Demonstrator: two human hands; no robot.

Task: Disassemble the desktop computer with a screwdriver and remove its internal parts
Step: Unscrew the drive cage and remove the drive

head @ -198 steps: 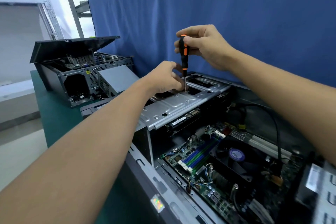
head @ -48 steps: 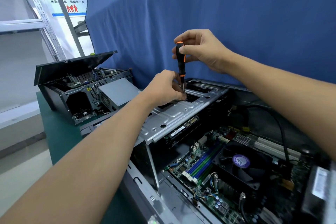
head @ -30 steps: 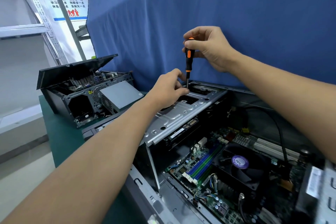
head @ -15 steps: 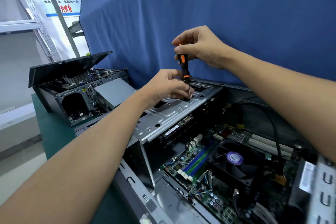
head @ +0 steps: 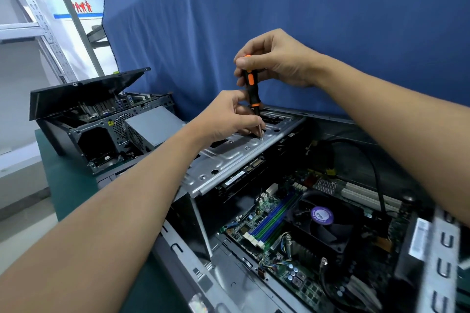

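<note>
The screwdriver [head: 250, 86], being held in the right hand's [head: 277, 58] closed grip with its shaft being pinched by the left hand [head: 229, 117], is being brought down onto a fresh screw [head: 261, 138] in the drive bracket [head: 229, 157]. The bracket's release is likely being carried on.

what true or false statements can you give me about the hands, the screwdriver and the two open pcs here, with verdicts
1. The right hand grips the top of the screwdriver handle. True.
2. The screwdriver's tip rests on the motherboard. False: it meets a screw on the silver drive bracket.
3. The left hand has its fingers curled at the screwdriver's shaft, near the tip. True.
4. The other computer, at the left, has its lid shut flat. False: the lid is tilted up, showing the inside.
</note>
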